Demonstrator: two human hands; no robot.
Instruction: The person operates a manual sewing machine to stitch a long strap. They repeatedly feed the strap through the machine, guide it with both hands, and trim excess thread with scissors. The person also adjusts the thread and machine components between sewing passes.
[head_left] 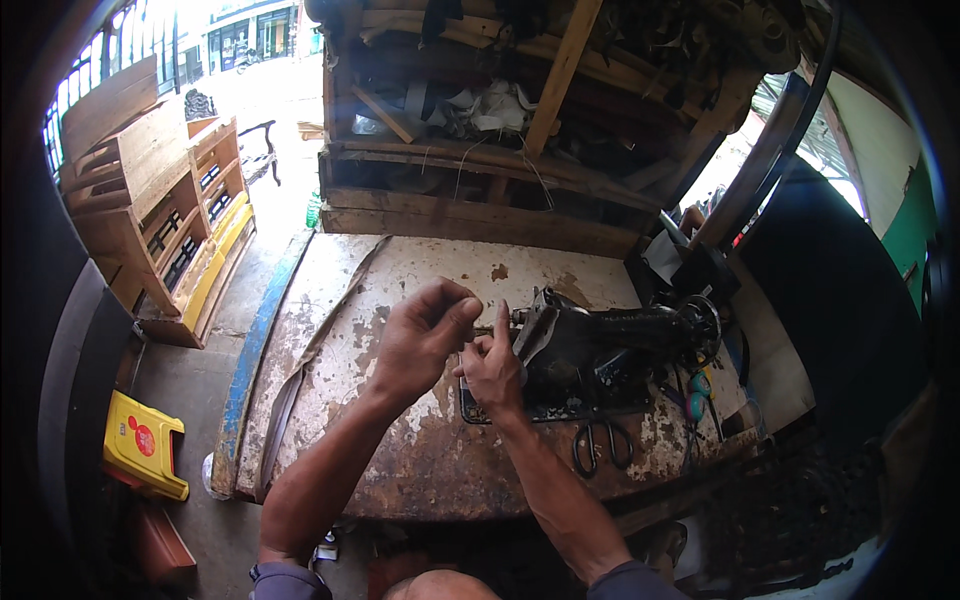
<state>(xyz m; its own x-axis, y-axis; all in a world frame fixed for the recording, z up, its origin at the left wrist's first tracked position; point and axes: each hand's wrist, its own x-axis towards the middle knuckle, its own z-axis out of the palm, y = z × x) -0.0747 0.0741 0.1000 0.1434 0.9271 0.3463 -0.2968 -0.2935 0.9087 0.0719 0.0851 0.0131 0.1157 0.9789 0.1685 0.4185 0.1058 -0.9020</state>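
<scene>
Both hands are raised over the worn table (420, 470), just left of a black sewing machine (615, 340). The fingers of my left hand (428, 332) are curled, with thumb and forefinger pinched together; anything between them is too small to make out. Close beside it, my right hand (492, 368) points its forefinger up near the needle end of the machine. Its other fingers are curled in, and I cannot see what they hold. Black-handled scissors (602, 447) lie in front of the machine's base.
A long dark strip (312, 355) runs along the table's left side. Tools with teal handles (697, 395) rest right of the machine. Behind the table rises a wooden shelf (480, 215) full of material. On the left floor are a yellow stool (145, 443) and a wooden cabinet (150, 235).
</scene>
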